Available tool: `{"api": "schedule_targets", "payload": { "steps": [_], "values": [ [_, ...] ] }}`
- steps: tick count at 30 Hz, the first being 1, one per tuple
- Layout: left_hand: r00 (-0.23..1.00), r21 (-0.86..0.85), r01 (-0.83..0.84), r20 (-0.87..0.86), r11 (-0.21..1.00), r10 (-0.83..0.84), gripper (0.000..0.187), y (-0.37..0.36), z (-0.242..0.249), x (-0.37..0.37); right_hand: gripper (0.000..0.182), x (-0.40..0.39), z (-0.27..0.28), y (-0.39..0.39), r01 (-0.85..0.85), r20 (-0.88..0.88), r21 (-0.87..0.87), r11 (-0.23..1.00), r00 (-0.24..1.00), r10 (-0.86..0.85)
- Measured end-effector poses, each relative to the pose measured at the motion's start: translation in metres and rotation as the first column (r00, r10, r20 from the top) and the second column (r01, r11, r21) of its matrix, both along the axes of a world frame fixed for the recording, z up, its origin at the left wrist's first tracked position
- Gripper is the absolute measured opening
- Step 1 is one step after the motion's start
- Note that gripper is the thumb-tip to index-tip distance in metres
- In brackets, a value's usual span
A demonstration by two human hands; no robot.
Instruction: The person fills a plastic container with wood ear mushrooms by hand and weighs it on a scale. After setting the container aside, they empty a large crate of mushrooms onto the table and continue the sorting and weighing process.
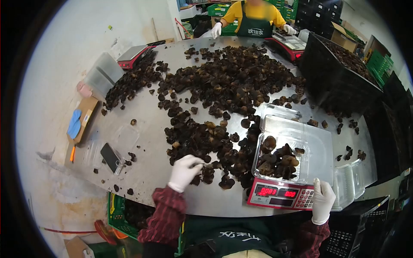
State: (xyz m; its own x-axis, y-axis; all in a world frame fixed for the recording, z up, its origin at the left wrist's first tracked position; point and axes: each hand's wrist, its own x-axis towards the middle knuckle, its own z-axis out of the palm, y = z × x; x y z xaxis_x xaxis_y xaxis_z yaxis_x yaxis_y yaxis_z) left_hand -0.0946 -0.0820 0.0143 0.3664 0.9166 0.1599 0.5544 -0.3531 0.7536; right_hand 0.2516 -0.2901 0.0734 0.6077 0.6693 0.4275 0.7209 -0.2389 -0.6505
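Observation:
My left hand point(186, 173), in a white glove, reaches to the near edge of a pile of dark wood ear mushrooms point(211, 133). Its fingertips are pinched together on a mushroom there. On the right, a red and white digital scale point(282, 194) reads 0.083 and 0.00. An open clear plastic box point(303, 165) sits on its platform, with several mushrooms point(279, 161) inside. Beside the scale's keypad is my right hand point(322, 201), also gloved, with fingers curled near the platform's front right corner; what they hold, if anything, is hidden.
Across the metal table point(146, 172) stands a co-worker point(254, 19) in white gloves, beside another scale point(290, 45). A large black crate point(340, 77) is at the right. Clear containers point(350, 182) lie by my right hand. A phone point(110, 158) lies left.

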Motion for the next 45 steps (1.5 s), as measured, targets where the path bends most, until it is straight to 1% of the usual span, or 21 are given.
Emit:
{"api": "schedule_targets", "payload": {
  "steps": [2,5,7,9,10,11,12,13,15,19,21,27,29,31,33,35,37,40,42,44,45],
  "values": [
    [0.994,-0.076,-0.057,0.092,0.996,0.064,0.012,-0.018,0.029,-0.040,0.016,0.019,-0.013,-0.009,0.015,0.117,-0.023,1.000,0.993,-0.013],
    [0.965,-0.168,-0.180,0.161,0.969,0.207,0.010,-0.047,0.051,-0.126,0.018,0.028,-0.017,-0.012,0.083,0.065,0.039,0.996,0.994,-0.085],
    [0.884,-0.454,-0.309,0.187,0.836,0.429,0.012,-0.070,0.054,-0.191,0.019,0.036,-0.024,-0.016,0.105,-0.038,0.004,0.994,0.994,-0.105],
    [0.830,-0.542,-0.247,0.310,0.803,0.464,0.017,-0.086,0.023,-0.262,0.020,0.039,-0.023,-0.016,0.158,-0.141,-0.017,0.987,0.977,-0.159],
    [0.903,-0.398,-0.427,-0.140,0.812,0.406,0.020,-0.096,-0.011,-0.310,0.021,0.039,-0.025,-0.014,0.156,-0.129,0.015,0.988,0.980,-0.153],
    [0.752,-0.187,-0.514,-0.569,0.837,0.334,0.023,-0.100,-0.033,-0.341,0.021,0.042,-0.028,-0.013,0.154,-0.133,0.018,0.988,0.980,-0.150],
    [0.255,-0.075,-0.615,-0.961,0.785,0.109,0.027,-0.106,0.005,-0.296,0.021,0.047,-0.032,-0.015,0.128,-0.083,0.027,0.991,0.989,-0.125],
    [0.255,-0.076,-0.614,-0.961,0.786,0.106,0.027,-0.102,-0.003,-0.288,0.020,0.049,-0.034,-0.016,0.100,-0.030,0.031,0.994,0.995,-0.099],
    [0.799,0.066,-0.456,-0.409,0.887,0.441,0.027,-0.092,-0.026,-0.278,0.022,0.048,-0.034,-0.012,0.119,-0.062,0.046,0.992,0.991,-0.116],
    [0.922,0.238,-0.230,-0.256,0.944,0.289,0.025,-0.038,0.000,-0.140,0.028,0.045,-0.026,0.001,0.169,-0.107,-0.079,0.982,0.978,-0.177],
    [0.958,0.184,-0.206,-0.164,0.961,0.237,0.024,-0.021,-0.003,-0.093,0.032,0.031,-0.015,0.012,0.082,-0.187,-0.013,0.997,0.979,-0.083],
    [0.906,0.100,-0.058,-0.414,0.993,0.094,0.019,-0.039,-0.038,-0.023,0.033,0.011,-0.011,0.025,-0.014,-0.486,-0.151,0.988,0.872,-0.062],
    [0.994,-0.038,-0.105,-0.029,0.994,0.104,0.025,-0.039,-0.046,-0.029,0.032,0.006,-0.011,0.025,-0.039,-0.529,-0.167,0.985,0.847,-0.056],
    [0.994,-0.093,-0.108,0.026,0.990,0.110,0.031,-0.040,-0.043,-0.037,0.031,0.005,-0.013,0.025,-0.080,-0.622,-0.073,0.994,0.783,0.017],
    [0.774,-0.553,0.048,0.547,0.832,0.320,0.027,-0.042,-0.042,-0.043,0.033,-0.003,-0.012,0.029,-0.036,-0.619,-0.047,0.998,0.785,-0.001],
    [0.736,-0.572,0.091,0.590,0.816,0.332,0.023,-0.043,-0.042,-0.050,0.032,-0.007,-0.014,0.026,0.068,-0.662,-0.008,0.998,0.747,-0.056],
    [0.541,-0.568,0.256,0.755,0.782,0.371,0.025,-0.044,-0.045,-0.052,0.033,-0.009,-0.017,0.023,0.072,-0.662,0.039,0.997,0.749,-0.028],
    [0.550,-0.560,0.246,0.753,0.791,0.361,0.027,-0.046,-0.037,-0.061,0.030,-0.009,-0.014,0.018,0.141,-0.694,0.038,0.989,0.716,-0.076],
    [0.719,-0.554,0.262,0.658,0.790,0.223,0.030,-0.047,-0.024,-0.100,0.031,-0.003,-0.018,0.013,0.123,-0.674,0.024,0.992,0.735,-0.075],
    [0.931,-0.683,0.143,0.339,0.716,0.137,0.024,-0.052,0.020,-0.147,0.031,0.002,-0.019,0.009,0.113,-0.669,0.032,0.993,0.740,-0.062],
    [0.999,-0.577,0.031,0.006,0.816,-0.033,0.023,-0.050,0.022,-0.178,0.030,0.004,-0.021,0.007,0.092,-0.670,0.038,0.995,0.741,-0.043]
  ]
}}
